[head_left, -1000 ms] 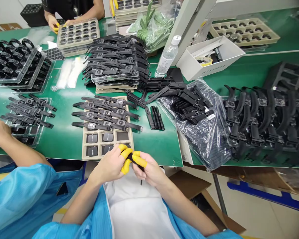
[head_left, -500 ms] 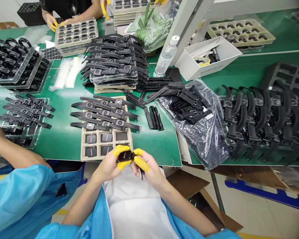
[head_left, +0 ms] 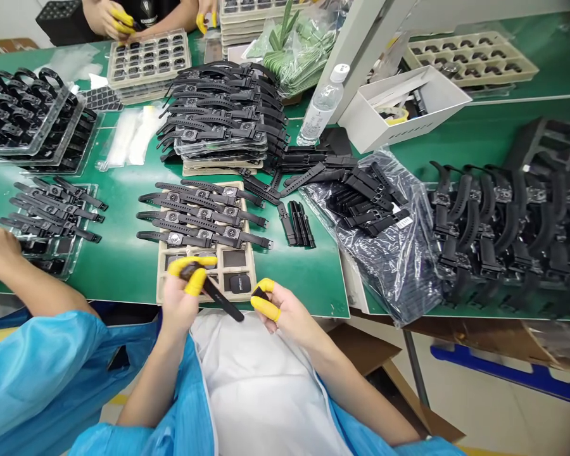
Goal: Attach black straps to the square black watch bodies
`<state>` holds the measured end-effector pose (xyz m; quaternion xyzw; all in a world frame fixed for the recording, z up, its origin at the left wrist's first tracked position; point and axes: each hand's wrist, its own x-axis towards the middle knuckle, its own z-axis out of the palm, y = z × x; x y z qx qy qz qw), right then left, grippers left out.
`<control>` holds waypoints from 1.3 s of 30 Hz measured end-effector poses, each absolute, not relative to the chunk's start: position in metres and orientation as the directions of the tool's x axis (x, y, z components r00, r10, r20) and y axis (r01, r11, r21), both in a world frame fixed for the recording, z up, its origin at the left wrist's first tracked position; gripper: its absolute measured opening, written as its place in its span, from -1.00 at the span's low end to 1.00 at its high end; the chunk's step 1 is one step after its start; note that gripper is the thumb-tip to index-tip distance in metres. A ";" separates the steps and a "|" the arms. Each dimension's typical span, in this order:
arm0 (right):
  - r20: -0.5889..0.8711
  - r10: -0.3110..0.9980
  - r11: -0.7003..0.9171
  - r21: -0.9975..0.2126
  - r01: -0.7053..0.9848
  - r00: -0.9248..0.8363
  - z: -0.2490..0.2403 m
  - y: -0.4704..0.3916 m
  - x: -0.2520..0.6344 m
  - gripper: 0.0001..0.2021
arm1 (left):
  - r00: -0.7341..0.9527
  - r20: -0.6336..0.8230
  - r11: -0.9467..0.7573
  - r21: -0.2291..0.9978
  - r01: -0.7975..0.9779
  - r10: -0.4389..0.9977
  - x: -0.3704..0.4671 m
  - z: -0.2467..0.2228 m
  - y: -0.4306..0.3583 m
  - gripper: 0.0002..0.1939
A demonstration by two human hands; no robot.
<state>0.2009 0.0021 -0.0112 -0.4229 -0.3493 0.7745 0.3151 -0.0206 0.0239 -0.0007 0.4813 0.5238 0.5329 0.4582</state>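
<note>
Yellow covers sit on the fingertips of both my hands. My left hand (head_left: pixel 185 285) is closed on a dark watch, from which a black strap (head_left: pixel 223 304) hangs down to the right. It is over the front left of a beige tray (head_left: pixel 160 278). My right hand (head_left: pixel 278 307) pinches a small black strap piece (head_left: pixel 261 292) just right of the tray's front corner. Rows of strapped watches (head_left: pixel 204 215) lie across the back of that tray. A square black watch (head_left: pixel 239 283) sits in the front right compartment.
Behind the tray rises a stack of strapped watches (head_left: pixel 228 107). Loose straps (head_left: pixel 368 196) lie on a plastic bag (head_left: pixel 394 272); a bottle (head_left: pixel 320 107) and white box (head_left: pixel 408 111) stand behind. A co-worker's arm (head_left: pixel 42 272) reaches in at left; another person's hands (head_left: pixel 116 22) are across the table.
My hands have moved apart. My left hand went left over the tray with the watch, which now shows a strap hanging from it. My right hand stayed near its place.
</note>
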 end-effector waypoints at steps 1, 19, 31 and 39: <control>-0.416 0.791 -0.550 -0.805 -0.223 -0.448 -0.009 0.002 0.198 -0.58 | 0.030 0.031 -0.035 0.990 0.134 0.999 -0.018 -0.003 0.021 -0.74; -0.343 0.759 -0.615 -0.655 -0.438 -0.553 -0.006 -0.003 0.187 -0.69 | 0.501 0.253 -0.475 0.792 0.384 0.828 0.000 -0.010 0.010 -0.41; -0.383 0.779 -0.610 -0.645 -0.459 -0.497 -0.010 -0.008 0.183 -0.70 | 0.515 0.239 -0.471 0.795 0.382 0.823 0.004 -0.006 0.011 -0.36; -0.431 0.735 -0.678 -0.484 -0.554 -0.524 -0.009 -0.006 0.184 -0.69 | 0.549 0.276 -0.562 0.687 0.461 0.789 0.005 -0.008 0.013 -0.36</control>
